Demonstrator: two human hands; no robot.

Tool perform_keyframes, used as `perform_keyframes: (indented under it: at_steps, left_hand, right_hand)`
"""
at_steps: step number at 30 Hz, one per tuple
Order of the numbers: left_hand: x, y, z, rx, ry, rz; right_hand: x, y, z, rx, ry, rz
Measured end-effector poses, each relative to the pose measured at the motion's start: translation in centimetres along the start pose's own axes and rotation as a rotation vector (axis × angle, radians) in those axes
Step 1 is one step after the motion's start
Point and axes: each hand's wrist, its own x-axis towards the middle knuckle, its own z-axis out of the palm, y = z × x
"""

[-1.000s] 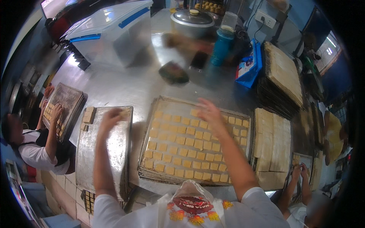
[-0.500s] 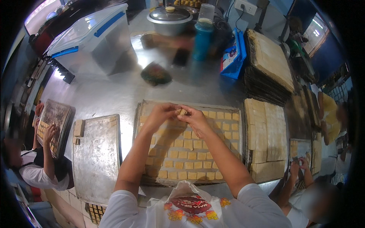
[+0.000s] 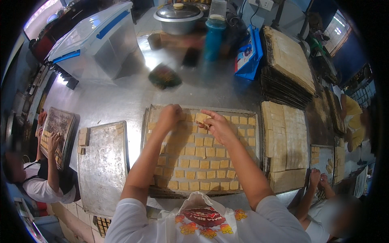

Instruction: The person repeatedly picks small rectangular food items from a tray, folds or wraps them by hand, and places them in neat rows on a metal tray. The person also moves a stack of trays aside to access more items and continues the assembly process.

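Note:
A metal baking tray (image 3: 146, 133) lies before me with rows of small pale-yellow dough squares (image 3: 200, 152). My left hand (image 3: 171, 116) is over the upper left of the tray, its fingers curled downward and closed; whatever they may hold is hidden. To its right, my right hand (image 3: 219, 126) hovers above the top rows, index finger stretched out. Between its thumb and fingers are small dough pieces (image 3: 201, 118), partly covered, so how many I cannot tell.
Left of my tray lies a bare metal tray (image 3: 103, 166) with a few dough blocks (image 3: 84, 137). To the right are cut dough slabs (image 3: 285, 137) and a tall stack of trays (image 3: 288, 60). A clear plastic box (image 3: 93, 44) and a blue bottle (image 3: 214, 38) stand farther back. Co-workers sit on both sides.
My hands have parted from where they met around a small dough piece. The left moved left and curled down; the right shifted slightly right and its fingers spread somewhat.

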Motion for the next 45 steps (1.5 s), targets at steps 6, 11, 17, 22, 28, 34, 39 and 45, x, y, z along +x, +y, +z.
perform_keyframes:
  at_steps: [6, 11, 17, 22, 28, 34, 39, 45]
  left_hand:
    - [-0.2, 0.6, -1.7, -0.031, -0.003, -0.075]
    - [-0.5, 0.0, -3.8, -0.507, -0.153, -0.219]
    - [-0.4, -2.1, -3.3, -0.099, -0.057, -0.132]
    - [-0.7, -1.3, -3.1, 0.026, 0.065, -0.007]
    - [-1.6, 1.1, -4.3, -0.421, -0.093, -0.165]
    - [-1.5, -0.1, -5.0, -0.586, -0.140, -0.175]
    - [-1.0, -2.9, -5.6, -0.131, 0.013, -0.136]
    - [-1.1, -4.4, -5.6, -0.076, 0.017, -0.120]
  right_hand:
    - [2.2, 0.4, 1.7, -0.041, -0.045, -0.024]
    - [4.0, 1.6, 4.0, -0.032, -0.113, -0.014]
    - [3.2, 1.0, 3.5, 0.195, -0.171, 0.089]
    - [3.0, 1.0, 3.5, 0.036, -0.148, 0.023]
    - [4.0, 2.1, 5.1, -0.107, -0.159, -0.101]
    - [4.2, 2.0, 6.0, -0.055, -0.191, -0.021]
    - [4.1, 1.3, 6.0, -0.021, -0.112, 0.039]
    - [4.7, 1.4, 6.1, -0.030, -0.117, 0.006]
